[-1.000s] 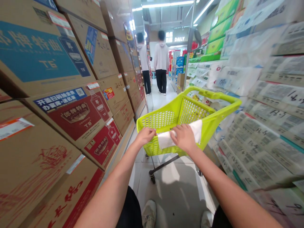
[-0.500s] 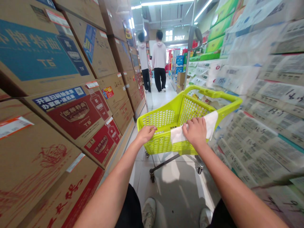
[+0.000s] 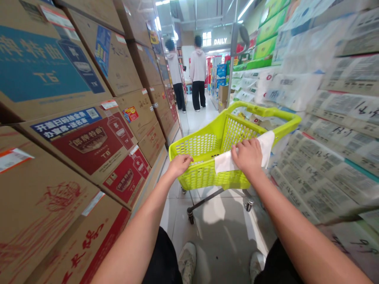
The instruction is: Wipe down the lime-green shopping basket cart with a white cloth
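A yellow-green plastic shopping cart (image 3: 207, 179) stands sideways in front of me on grey legs with black casters. My left hand (image 3: 180, 165) grips the cart's near left corner, fingers curled over the rim. A white cloth (image 3: 225, 161) is draped over the near side rim, its right end hanging below the handle side. On top of the cloth lies my right hand (image 3: 248, 156), fingers bent over the rim and pressing the cloth against it. Through the perforated walls the basket's inside shows partly; its near floor is hidden by the side wall.
Stacked cardboard cartons (image 3: 97, 142) form a wall at my left. Wrapped paper packs (image 3: 328, 157) are piled high at my right. Ahead, a person (image 3: 198, 67) stands in the aisle, mirrored in a reflective panel (image 3: 176, 71). A metal post (image 3: 231, 59) rises behind the cart.
My right hand and the cloth have slid slightly right and up along the rim. The left hand keeps its hold on the corner. The view has shifted a little.
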`<action>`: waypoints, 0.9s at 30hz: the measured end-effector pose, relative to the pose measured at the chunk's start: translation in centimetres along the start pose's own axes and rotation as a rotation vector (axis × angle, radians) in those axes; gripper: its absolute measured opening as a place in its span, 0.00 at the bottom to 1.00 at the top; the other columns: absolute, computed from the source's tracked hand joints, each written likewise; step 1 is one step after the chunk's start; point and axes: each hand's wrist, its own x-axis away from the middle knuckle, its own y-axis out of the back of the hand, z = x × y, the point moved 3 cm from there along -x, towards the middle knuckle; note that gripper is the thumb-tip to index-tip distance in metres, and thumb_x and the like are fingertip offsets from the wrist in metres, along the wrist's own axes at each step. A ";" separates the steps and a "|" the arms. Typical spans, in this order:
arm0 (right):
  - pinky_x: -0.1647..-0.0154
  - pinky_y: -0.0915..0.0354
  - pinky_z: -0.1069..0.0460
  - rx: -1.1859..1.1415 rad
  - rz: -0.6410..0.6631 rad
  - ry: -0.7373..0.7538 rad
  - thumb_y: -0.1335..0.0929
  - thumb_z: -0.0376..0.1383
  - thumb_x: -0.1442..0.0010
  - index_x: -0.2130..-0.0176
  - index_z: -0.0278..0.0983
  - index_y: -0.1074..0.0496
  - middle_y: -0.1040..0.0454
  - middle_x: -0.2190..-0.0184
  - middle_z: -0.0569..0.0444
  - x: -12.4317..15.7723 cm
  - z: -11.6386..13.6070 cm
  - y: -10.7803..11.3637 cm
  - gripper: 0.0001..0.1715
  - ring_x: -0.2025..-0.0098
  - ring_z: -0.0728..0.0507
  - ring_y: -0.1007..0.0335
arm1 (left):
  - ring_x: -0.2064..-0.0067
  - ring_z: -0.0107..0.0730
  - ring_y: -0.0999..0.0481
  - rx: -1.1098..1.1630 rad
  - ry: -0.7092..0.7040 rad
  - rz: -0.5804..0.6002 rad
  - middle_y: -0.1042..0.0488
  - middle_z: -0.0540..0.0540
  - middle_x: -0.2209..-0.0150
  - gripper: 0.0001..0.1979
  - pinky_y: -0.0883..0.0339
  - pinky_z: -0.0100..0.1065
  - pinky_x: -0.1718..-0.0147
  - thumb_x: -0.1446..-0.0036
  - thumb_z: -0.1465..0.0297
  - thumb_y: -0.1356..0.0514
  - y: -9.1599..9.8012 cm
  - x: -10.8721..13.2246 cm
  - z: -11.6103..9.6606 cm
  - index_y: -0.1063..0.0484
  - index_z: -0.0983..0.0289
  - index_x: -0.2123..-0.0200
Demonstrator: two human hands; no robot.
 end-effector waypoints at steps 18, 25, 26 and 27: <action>0.42 0.48 0.40 -0.109 0.048 0.161 0.42 0.42 0.25 0.62 0.36 0.20 0.23 0.62 0.43 0.7 1.1 -0.1 0.25 0.53 0.34 0.38 | 0.56 0.46 0.19 -0.024 0.000 -0.027 0.16 0.58 0.58 0.22 0.32 0.38 0.60 0.34 0.58 0.49 0.0 -0.2 0.0 0.17 0.61 0.60; 0.48 0.48 0.44 -0.288 0.187 0.468 0.44 0.46 0.23 0.54 0.38 0.22 0.22 0.60 0.47 2.7 6.9 0.5 0.26 0.55 0.38 0.36 | 0.54 0.44 0.19 -0.001 -0.018 -0.018 0.15 0.56 0.59 0.23 0.31 0.37 0.56 0.34 0.59 0.50 0.3 0.2 -0.2 0.17 0.61 0.60; 0.49 0.48 0.44 -0.255 0.187 0.430 0.44 0.46 0.23 0.56 0.38 0.22 0.22 0.62 0.47 2.2 5.9 0.4 0.27 0.56 0.38 0.35 | 0.55 0.43 0.19 -0.001 -0.015 -0.011 0.15 0.56 0.59 0.23 0.31 0.37 0.56 0.34 0.59 0.50 0.3 0.3 -0.1 0.16 0.61 0.60; 0.49 0.48 0.44 -0.212 0.178 0.369 0.44 0.46 0.23 0.59 0.38 0.21 0.22 0.63 0.46 1.6 4.5 0.3 0.28 0.56 0.37 0.35 | 0.55 0.43 0.19 -0.002 -0.011 -0.005 0.15 0.55 0.59 0.23 0.31 0.37 0.57 0.34 0.59 0.50 0.3 0.3 0.0 0.16 0.61 0.60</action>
